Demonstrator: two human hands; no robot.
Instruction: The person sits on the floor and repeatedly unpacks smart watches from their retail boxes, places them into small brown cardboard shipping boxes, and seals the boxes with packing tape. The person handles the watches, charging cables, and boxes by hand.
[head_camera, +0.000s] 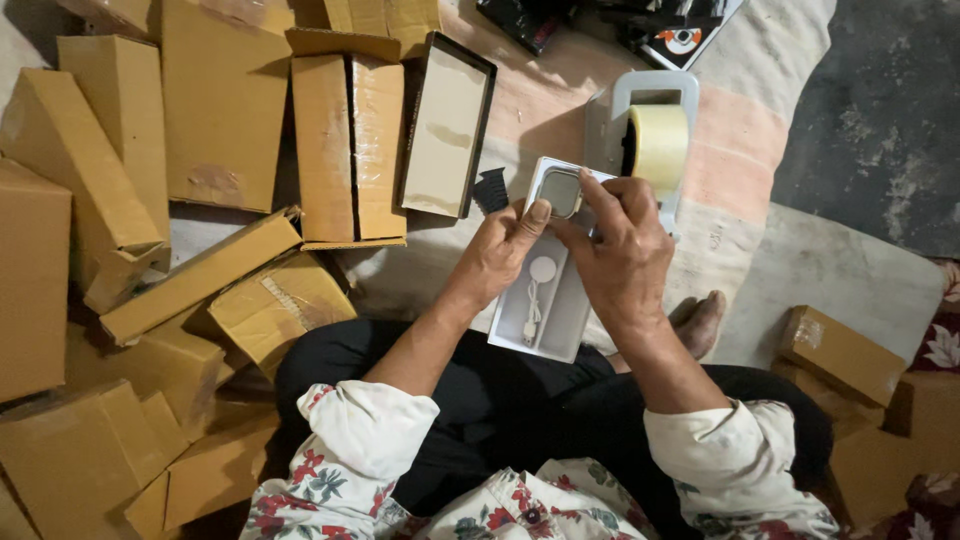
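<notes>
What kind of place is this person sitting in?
Probably a small home packing spot on the floor, not a factory. Brown cardboard boxes lie piled around, a tape dispenser stands ahead, and both hands hold a white tray with a watch-like device.

Brown cardboard boxes (110, 250) crowd the floor beside a tape dispenser (645, 135) and an open box lid (447, 125).

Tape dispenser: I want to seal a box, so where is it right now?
In the head view the tape dispenser stands on the mat, right of centre, just beyond the right hand and the white tray that both hands hold.
</notes>
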